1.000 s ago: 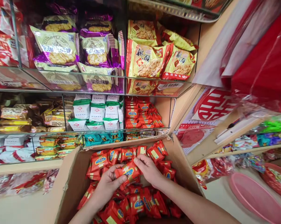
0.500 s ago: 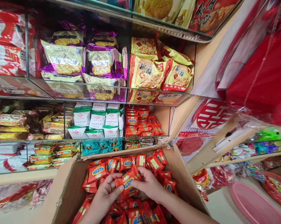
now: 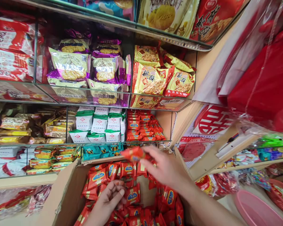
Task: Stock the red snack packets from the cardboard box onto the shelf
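A red snack packet point(image 3: 135, 154), blurred by motion, is pinched between the thumb and fingers of my right hand point(image 3: 163, 168). It is lifted above the far rim of a cardboard box point(image 3: 67, 194), just below the shelf bin of matching red packets point(image 3: 145, 125). Inside the box, my left hand point(image 3: 110, 197) hovers with loosely curled fingers, the thumb slightly apart from them, and nothing visible in its grasp. Around and under it lie many loose red packets point(image 3: 133, 195) with blue and gold labels. Some brown cardboard shows between them.
Glass-edged shelves hold white-and-green packets point(image 3: 99, 124), purple-and-cream cookie packs point(image 3: 71, 67) and yellow-and-red packs point(image 3: 151, 78). A wooden upright point(image 3: 187, 122) stands right of the bins. Red plastic-wrapped goods point(image 3: 261, 78) hang at the right, above a pink basin point(image 3: 256, 208).
My right hand has raised the red packet up and away from my left hand, toward the shelf. My left hand has let go of it and stays low in the box.
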{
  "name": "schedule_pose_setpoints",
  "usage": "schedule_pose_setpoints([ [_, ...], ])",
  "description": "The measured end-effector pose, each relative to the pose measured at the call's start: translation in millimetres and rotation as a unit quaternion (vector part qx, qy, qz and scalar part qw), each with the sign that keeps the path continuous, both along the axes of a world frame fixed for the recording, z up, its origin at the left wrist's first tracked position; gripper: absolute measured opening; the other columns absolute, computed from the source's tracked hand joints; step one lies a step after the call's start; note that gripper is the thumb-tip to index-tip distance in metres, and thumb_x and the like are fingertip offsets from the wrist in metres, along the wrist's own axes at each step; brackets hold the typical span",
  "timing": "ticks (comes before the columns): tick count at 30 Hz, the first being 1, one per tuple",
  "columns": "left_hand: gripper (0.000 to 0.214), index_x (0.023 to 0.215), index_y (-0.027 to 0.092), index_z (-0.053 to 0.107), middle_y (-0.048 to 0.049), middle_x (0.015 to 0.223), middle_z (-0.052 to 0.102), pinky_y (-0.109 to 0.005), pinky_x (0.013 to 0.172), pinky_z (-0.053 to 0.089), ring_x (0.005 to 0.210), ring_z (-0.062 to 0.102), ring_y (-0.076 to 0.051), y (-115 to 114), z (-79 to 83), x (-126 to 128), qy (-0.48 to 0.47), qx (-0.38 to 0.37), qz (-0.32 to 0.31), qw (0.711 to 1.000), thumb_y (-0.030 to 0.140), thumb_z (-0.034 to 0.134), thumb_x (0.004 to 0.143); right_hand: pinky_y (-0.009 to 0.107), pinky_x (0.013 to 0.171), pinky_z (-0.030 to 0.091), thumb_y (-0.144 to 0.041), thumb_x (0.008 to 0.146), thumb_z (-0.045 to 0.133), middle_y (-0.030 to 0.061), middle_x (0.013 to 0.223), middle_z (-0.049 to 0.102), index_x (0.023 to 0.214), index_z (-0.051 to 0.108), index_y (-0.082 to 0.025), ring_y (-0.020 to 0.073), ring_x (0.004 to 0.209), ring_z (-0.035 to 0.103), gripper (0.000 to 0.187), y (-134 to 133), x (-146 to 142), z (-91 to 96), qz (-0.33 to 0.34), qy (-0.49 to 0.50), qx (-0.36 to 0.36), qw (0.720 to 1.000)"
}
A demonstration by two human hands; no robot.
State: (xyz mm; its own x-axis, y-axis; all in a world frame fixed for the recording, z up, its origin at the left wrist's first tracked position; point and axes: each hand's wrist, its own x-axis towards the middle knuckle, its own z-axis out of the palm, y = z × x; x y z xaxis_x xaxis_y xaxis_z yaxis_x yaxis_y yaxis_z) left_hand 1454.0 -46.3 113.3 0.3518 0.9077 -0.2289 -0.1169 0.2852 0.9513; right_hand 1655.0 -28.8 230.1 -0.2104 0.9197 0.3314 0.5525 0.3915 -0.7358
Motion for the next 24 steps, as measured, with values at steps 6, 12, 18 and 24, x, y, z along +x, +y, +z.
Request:
schedule_pose_setpoints([
  [6, 0.029, 0.083, 0.021, 0.056, 0.0043, 0.061, 0.059, -0.022, 0.047, 0.042, 0.054, 0.057, -0.012, 2.4, -9.0, 1.5, 0.007, 0.012, -0.017, 1.000, 0.043, 0.063, 0.067, 0.030, 0.080, 0.040, -0.015, 0.077, 0.051, 0.0079, 0.096, 0.059, 0.102, 0.057, -0.015, 0.0186, 0.089, 0.055, 0.025, 94.0, 25.2, 35.7, -0.052, -0.196, 0.103, 0.974],
  [12, 0.030, 0.083, 0.020, 0.054, 0.0054, 0.057, 0.058, -0.022, 0.049, 0.043, 0.052, 0.056, -0.011, 0.6, -6.9, -0.3, 0.027, 0.020, -0.029, 0.999, 0.046, 0.061, 0.068, 0.030, 0.081, 0.040, -0.013, 0.073, 0.056, 0.0076, 0.097, 0.059, 0.099, 0.053, -0.015, 0.0184, 0.091, 0.055, 0.027, 125.6, 15.2, 15.1, -0.086, -0.165, 0.096, 0.978],
  [18, 0.027, 0.081, 0.021, 0.055, 0.0064, 0.057, 0.056, -0.022, 0.048, 0.042, 0.052, 0.055, -0.011, -0.1, -13.6, 0.6, 0.026, 0.022, -0.034, 0.999, 0.044, 0.061, 0.068, 0.035, 0.074, 0.044, -0.014, 0.071, 0.057, 0.0068, 0.084, 0.059, 0.098, 0.050, -0.018, 0.0199, 0.080, 0.058, 0.028, 135.7, 2.2, -1.7, -0.208, -0.064, 0.042, 0.975],
  [24, 0.022, 0.082, 0.021, 0.056, 0.0057, 0.061, 0.057, -0.022, 0.050, 0.042, 0.054, 0.056, -0.011, -0.4, -23.3, 0.7, 0.020, 0.027, -0.041, 0.999, 0.040, 0.060, 0.071, 0.033, 0.070, 0.047, -0.012, 0.069, 0.057, 0.0019, 0.076, 0.058, 0.099, 0.049, -0.019, 0.0160, 0.070, 0.059, 0.032, 156.1, 0.0, -10.8, -0.208, -0.023, 0.028, 0.977],
])
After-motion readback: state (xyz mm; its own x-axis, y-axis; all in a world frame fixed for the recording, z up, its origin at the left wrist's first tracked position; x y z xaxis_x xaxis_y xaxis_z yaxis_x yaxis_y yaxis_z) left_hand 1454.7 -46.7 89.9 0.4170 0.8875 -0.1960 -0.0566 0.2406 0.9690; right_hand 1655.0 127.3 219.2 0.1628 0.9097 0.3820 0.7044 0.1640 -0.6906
